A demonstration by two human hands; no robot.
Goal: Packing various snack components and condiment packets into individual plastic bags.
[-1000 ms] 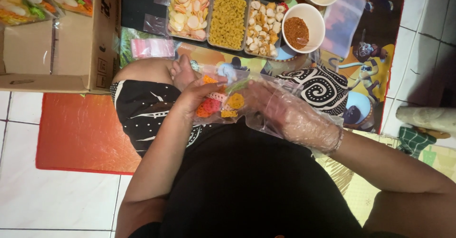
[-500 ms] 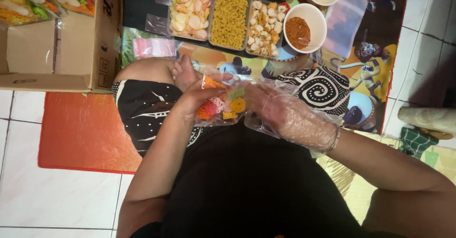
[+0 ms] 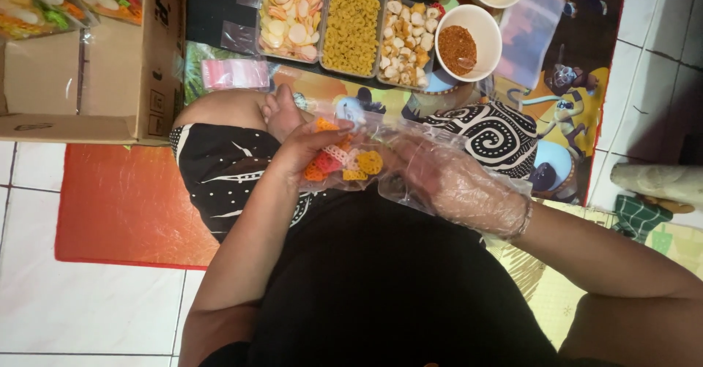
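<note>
Both hands grip a small clear plastic bag of orange, pink and yellow crackers (image 3: 344,163) over the lap: bare left hand (image 3: 304,147) pinching one edge, plastic-gloved right hand (image 3: 447,177) clasping the other.

A small clear plastic bag (image 3: 344,163) sits over the lap, near the scene's centre — crumpled, partly filled with flower-shaped crackers (image 3: 343,163) in orange, yellow, pink and white — bunched low in the bag.

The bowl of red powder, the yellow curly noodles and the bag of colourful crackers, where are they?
Bowl of red powder (image 3: 476,17), head view, white rim.
Yellow curly noodles (image 3: 352,32), head view, middle of the heap.
Bag of colourful crackers (image 3: 344,163), head view, crackers inside.
</note>
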